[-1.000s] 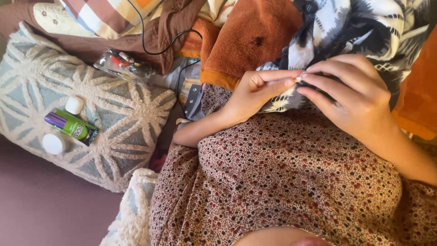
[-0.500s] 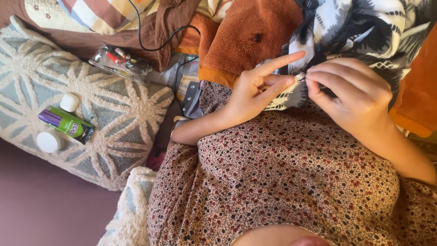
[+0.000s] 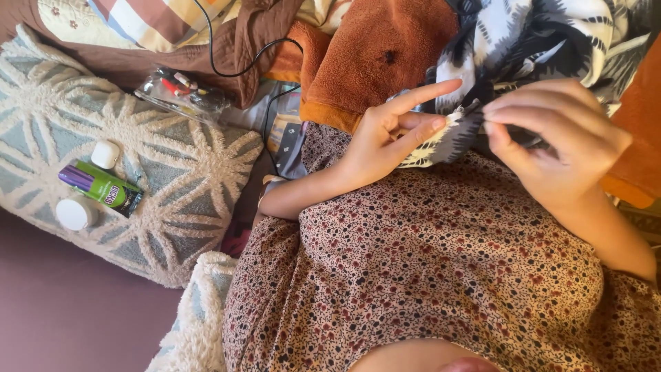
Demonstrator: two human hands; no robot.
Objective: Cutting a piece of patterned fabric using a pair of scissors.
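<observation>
A clear pouch (image 3: 180,91) is lying on the patterned cushion (image 3: 172,179), holding small, blurry items. Your left hand (image 3: 385,141) is pinching the black-and-white fabric (image 3: 482,69), index finger extended. Your right hand (image 3: 558,141) is pinching what may be a needle, pointing left.

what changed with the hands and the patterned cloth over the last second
The left hand raised its index finger off the black-and-white cloth and now points it out straight, the other fingers still pinching the cloth edge. The right hand keeps pinching at the same spot. The green tube on the cushion stayed put.
</observation>
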